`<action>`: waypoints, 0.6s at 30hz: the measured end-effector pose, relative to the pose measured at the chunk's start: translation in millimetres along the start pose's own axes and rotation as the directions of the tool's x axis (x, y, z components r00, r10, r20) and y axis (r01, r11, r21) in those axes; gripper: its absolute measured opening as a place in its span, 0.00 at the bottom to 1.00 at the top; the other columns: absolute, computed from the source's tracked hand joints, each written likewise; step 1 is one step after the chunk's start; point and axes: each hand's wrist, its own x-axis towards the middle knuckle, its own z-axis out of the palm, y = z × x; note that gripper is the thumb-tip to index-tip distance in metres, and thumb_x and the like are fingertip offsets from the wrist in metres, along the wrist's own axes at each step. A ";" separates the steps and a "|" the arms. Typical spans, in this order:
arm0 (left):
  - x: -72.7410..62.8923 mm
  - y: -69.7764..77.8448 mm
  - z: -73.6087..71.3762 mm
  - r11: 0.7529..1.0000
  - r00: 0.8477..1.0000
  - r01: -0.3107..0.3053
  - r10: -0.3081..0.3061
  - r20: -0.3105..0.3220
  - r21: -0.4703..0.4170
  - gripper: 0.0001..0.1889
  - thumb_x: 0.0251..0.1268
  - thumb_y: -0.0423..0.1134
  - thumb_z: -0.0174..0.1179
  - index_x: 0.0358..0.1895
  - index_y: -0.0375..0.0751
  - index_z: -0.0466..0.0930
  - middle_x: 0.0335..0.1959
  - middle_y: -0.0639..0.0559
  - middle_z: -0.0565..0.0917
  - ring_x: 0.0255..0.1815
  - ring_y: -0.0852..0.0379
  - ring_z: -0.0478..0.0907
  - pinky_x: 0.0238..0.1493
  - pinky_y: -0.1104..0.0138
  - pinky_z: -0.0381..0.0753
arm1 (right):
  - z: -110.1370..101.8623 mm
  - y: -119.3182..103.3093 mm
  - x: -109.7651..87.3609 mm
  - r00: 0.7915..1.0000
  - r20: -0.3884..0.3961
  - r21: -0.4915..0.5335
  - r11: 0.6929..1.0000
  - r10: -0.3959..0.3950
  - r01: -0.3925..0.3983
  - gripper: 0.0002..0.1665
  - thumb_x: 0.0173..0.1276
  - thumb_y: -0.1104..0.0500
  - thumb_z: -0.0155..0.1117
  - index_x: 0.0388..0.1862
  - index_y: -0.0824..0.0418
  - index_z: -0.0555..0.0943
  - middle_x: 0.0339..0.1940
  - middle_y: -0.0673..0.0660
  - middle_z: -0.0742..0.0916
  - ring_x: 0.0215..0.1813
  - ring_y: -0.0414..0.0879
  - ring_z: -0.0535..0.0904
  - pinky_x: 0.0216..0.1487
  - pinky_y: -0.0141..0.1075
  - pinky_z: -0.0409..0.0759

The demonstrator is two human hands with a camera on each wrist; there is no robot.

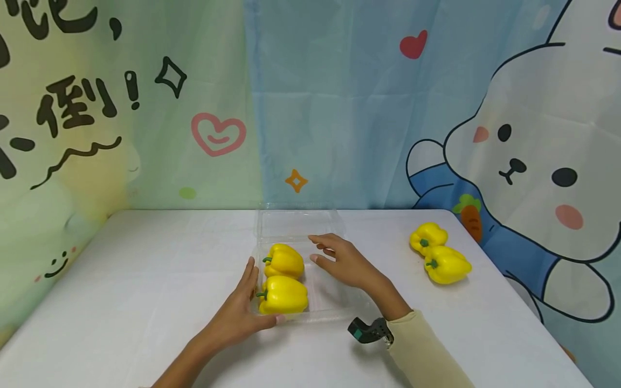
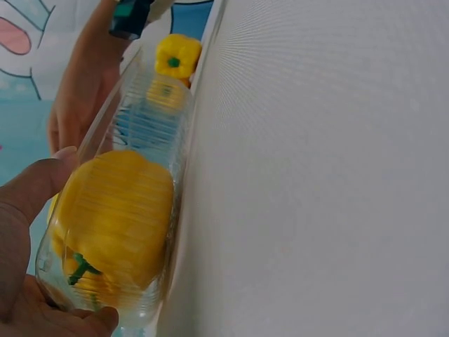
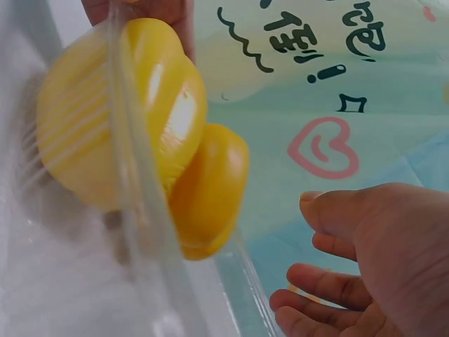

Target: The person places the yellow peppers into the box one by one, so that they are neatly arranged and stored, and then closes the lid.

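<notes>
A clear plastic container [image 1: 330, 313] sits on the white table with its lid [image 1: 298, 223] folded back behind it. Two yellow bell peppers are in its left part, the nearer pepper [image 1: 283, 295] in front of the farther pepper [image 1: 285, 261], green stems pointing left. My left hand [image 1: 240, 310] holds the near left corner, thumb along the front and fingers along the left side. In the left wrist view the thumb [image 2: 45, 179] is at the rim. Over the right part hovers my right hand [image 1: 344, 261], fingers loosely spread, holding nothing.
Two more yellow bell peppers, a back one [image 1: 428, 237] and a front one [image 1: 447, 264], lie close together on the table at right. A dark strap-on device [image 1: 367, 330] is on the right wrist. Behind the table [image 1: 145, 258] hangs a printed cloth [image 1: 335, 108].
</notes>
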 end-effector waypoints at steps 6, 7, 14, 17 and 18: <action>-0.7 0.1 -1.2 1.000 1.000 0.000 0.000 -0.004 -0.005 0.65 0.45 0.54 0.76 0.77 0.33 0.38 0.79 0.46 0.35 0.72 0.41 0.57 0.68 0.50 0.59 | -7.3 4.1 -4.5 0.999 -0.040 0.001 0.999 -0.032 0.032 0.28 0.72 0.56 0.61 0.69 0.62 0.71 0.62 0.59 0.77 0.62 0.53 0.74 0.63 0.44 0.72; -0.9 0.0 -1.4 1.000 1.000 0.001 -0.001 -0.004 -0.008 0.65 0.45 0.54 0.76 0.77 0.33 0.38 0.79 0.45 0.35 0.72 0.41 0.58 0.68 0.50 0.59 | -8.2 4.5 -5.3 0.998 -0.045 0.004 0.999 -0.036 0.036 0.28 0.73 0.56 0.61 0.69 0.62 0.72 0.62 0.59 0.77 0.62 0.53 0.74 0.63 0.44 0.72; -1.3 -0.3 -2.0 1.000 1.000 0.001 -0.001 -0.001 -0.006 0.64 0.46 0.54 0.76 0.78 0.34 0.37 0.79 0.46 0.34 0.73 0.41 0.57 0.69 0.50 0.57 | -15.3 7.4 -13.2 0.996 -0.080 0.023 0.999 -0.043 0.045 0.26 0.73 0.57 0.60 0.67 0.63 0.73 0.63 0.60 0.77 0.63 0.53 0.74 0.62 0.44 0.73; -1.0 0.2 -1.4 1.000 1.000 0.000 0.000 0.004 0.007 0.64 0.47 0.54 0.75 0.77 0.34 0.38 0.79 0.47 0.34 0.74 0.42 0.54 0.70 0.50 0.56 | -19.4 12.1 -17.6 0.994 -0.095 0.010 0.998 -0.061 0.062 0.26 0.72 0.57 0.61 0.66 0.63 0.74 0.63 0.59 0.77 0.63 0.52 0.74 0.62 0.44 0.73; -1.0 0.5 -1.2 1.000 1.000 0.000 0.000 0.004 0.009 0.64 0.47 0.54 0.75 0.77 0.34 0.38 0.79 0.47 0.34 0.74 0.42 0.53 0.70 0.50 0.55 | -21.2 14.4 -19.2 0.993 -0.098 0.007 0.997 -0.070 0.071 0.25 0.72 0.57 0.61 0.66 0.62 0.74 0.62 0.59 0.77 0.63 0.52 0.74 0.62 0.43 0.73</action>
